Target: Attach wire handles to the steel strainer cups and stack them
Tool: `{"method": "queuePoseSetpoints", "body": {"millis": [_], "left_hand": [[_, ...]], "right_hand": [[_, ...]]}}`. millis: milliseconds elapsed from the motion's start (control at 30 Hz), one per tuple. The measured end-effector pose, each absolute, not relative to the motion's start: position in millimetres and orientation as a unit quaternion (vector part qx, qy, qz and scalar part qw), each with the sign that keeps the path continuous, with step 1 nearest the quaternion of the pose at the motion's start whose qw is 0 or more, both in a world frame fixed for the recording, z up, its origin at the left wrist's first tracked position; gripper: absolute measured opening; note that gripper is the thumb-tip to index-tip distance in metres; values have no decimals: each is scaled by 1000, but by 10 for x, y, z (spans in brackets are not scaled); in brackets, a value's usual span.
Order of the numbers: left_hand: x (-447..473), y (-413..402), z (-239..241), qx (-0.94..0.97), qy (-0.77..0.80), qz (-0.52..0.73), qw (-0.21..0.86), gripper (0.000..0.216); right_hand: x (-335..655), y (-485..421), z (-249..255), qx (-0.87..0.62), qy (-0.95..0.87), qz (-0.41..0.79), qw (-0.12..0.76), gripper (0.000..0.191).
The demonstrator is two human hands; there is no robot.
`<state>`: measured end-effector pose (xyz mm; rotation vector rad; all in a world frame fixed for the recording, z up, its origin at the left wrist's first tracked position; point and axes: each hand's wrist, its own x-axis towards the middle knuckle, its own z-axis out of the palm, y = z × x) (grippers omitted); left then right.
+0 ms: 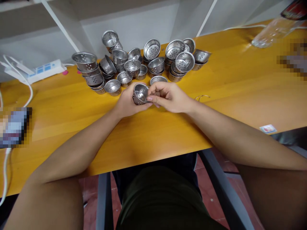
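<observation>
My left hand (pixel 128 101) is wrapped round a small perforated metal cup (pixel 140 93), its open mouth tilted toward me above the table. At the cup's right rim, my right hand (pixel 166 96) has thumb and fingers pinched together; whether they grip only the rim or some small thing there, I cannot make out. Just behind my hands stands another perforated cup (pixel 158 80), partly covered by my right hand. Farther back, many like cups, some stacked, form a cluster, with a tall stack (pixel 92 75) at its left end and tilted cups (pixel 184 62) at its right.
A white power strip (pixel 46 71) with cables lies at the back left, a phone (pixel 15 126) with a cable at the left edge. A clear bottle (pixel 271 33) lies back right. Thin bent wire (pixel 202 96) and a small card (pixel 268 128) are on the table (pixel 240 83).
</observation>
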<state>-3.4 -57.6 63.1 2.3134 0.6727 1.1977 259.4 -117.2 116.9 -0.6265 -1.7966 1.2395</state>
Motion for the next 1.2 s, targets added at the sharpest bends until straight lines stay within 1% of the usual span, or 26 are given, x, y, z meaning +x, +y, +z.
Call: {"method": "queuePoseSetpoints", "body": {"millis": [367, 633, 867, 1000, 1133, 1200], "left_hand": [[-14, -577, 621, 834, 255, 437, 220, 88], [-5, -572, 606, 838, 261, 430, 212, 86], [-20, -606, 661, 846, 261, 417, 205, 83], [-21, -595, 634, 846, 262, 420, 197, 89], [-6, -530, 518, 837, 268, 435, 193, 95], [-7, -495, 468, 835, 270, 439, 192, 96]], "right_hand": [[2572, -1197, 1173, -276, -695, 490, 447, 61], [2565, -1214, 1147, -292, -706, 470, 442, 60], [2560, -1154, 1066, -245, -723, 466, 447, 58], [2600, -1089, 1000, -239, -747, 416, 461, 54], [2709, -1066, 1008, -287, -760, 338, 476, 61], [2768, -1066, 1036, -306, -774, 294, 471, 61]]}}
